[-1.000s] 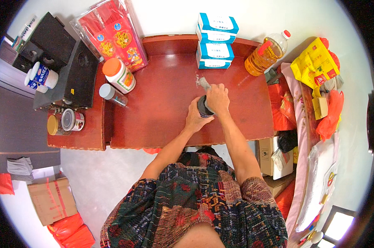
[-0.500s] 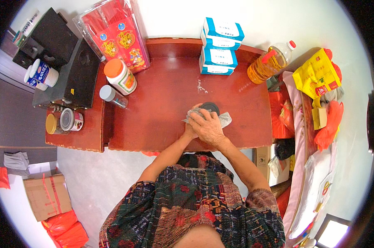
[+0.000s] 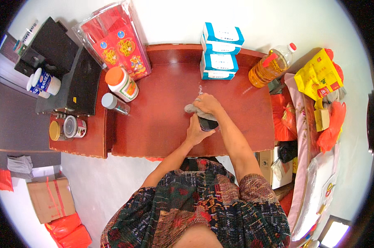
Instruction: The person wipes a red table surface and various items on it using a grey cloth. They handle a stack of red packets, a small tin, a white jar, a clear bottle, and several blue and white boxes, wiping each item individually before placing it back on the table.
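Note:
Near the front of the red-brown wooden desk (image 3: 166,120), my left hand (image 3: 196,131) is wrapped round a dark, round-topped container (image 3: 208,123). Most of its side is hidden by my fingers. Just beyond it, my right hand (image 3: 208,105) grips a crumpled grey cloth (image 3: 192,108), part of which lies against the container's far edge. A streak of white marks (image 3: 200,89) shows on the desk past my right hand.
Blue-and-white boxes (image 3: 220,62) are stacked at the back; an oil bottle (image 3: 269,68) stands right of them. Left are an orange-lidded bottle (image 3: 121,84), a clear jar (image 3: 115,103), red packets (image 3: 125,49) and a black speaker-like box (image 3: 79,82). A yellow bag (image 3: 319,74) lies far right.
My hands have moved apart. The right has slid away from me with the cloth, off the container's side, and the left now holds the container, which has come nearer to me.

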Motion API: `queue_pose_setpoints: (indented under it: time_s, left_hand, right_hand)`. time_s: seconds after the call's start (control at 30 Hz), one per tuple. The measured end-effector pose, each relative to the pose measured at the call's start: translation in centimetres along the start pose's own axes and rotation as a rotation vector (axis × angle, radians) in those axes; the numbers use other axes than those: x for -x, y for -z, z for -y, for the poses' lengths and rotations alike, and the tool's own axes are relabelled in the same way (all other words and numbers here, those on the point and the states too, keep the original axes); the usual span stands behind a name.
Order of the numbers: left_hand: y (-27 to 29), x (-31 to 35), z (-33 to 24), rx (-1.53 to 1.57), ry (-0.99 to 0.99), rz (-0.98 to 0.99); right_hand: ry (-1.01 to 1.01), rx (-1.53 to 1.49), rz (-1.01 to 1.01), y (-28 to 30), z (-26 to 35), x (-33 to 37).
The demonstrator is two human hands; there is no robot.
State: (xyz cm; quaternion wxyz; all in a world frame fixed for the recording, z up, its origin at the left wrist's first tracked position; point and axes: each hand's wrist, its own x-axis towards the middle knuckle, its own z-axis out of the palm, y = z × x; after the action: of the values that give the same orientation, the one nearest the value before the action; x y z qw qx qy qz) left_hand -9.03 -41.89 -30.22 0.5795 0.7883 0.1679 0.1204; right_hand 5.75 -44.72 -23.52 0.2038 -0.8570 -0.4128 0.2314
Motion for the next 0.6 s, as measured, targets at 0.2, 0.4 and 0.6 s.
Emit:
queue_pose_setpoints:
  time_s: [0.2, 0.4, 0.6]
  left_hand:
    - [0.7, -0.6, 0.1, -0.024, -0.027, 0.059]
    - [1.6, -0.9, -2.1, -0.168, -0.255, -0.042]
    - [5.1, -0.4, -6.7, -0.165, -0.534, -0.084]
  right_hand:
    - [-0.177, -1.086, -0.065, -0.1, -4.0, 4.9]
    - [-0.067, -0.914, -0.843, -4.4, -0.1, 10.7]
    - [0.027, -1.442, -0.681, 0.1, 4.8, 12.0]
